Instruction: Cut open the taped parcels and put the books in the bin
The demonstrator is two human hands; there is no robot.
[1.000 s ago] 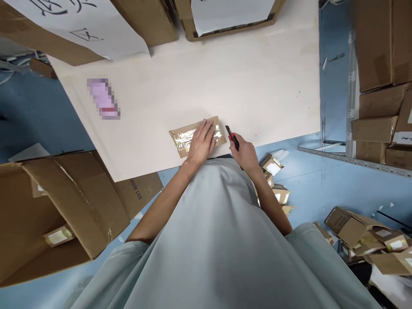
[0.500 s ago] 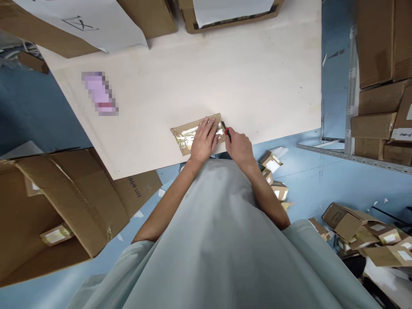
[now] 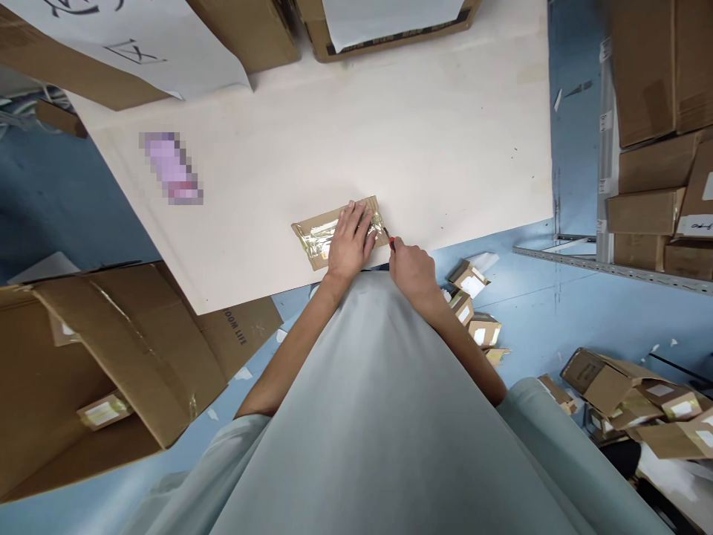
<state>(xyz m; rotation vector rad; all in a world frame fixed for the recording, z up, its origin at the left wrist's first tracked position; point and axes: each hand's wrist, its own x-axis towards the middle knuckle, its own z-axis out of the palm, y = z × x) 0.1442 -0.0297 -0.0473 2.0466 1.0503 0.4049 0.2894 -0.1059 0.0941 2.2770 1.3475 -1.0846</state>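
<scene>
A small flat cardboard box (image 3: 313,239), wrapped with shiny clear tape, lies slightly tilted near the front edge of the white table (image 3: 434,126). My left hand (image 3: 350,241) rests flat on its right half, fingers stretched out over the tape. At the box's right end, my right hand (image 3: 413,271) is closed around a red and black utility knife (image 3: 391,242). The blade end is at the box's right edge; whether it cuts into the tape I cannot tell. Most of the knife's handle is hidden in my fist.
Large cartons (image 3: 384,44) with white paper sheets stand along the table's back. A blurred purple item (image 3: 171,169) lies at the left. An open carton (image 3: 128,349) stands lower left, holding a small box (image 3: 105,411). Several small boxes (image 3: 483,331) lie on the blue floor; stacked cartons (image 3: 646,171) fill the right.
My right hand has brought the knife leftward to the box's right end, then drawn it slightly down along that edge. My left hand stays pressed on the box.
</scene>
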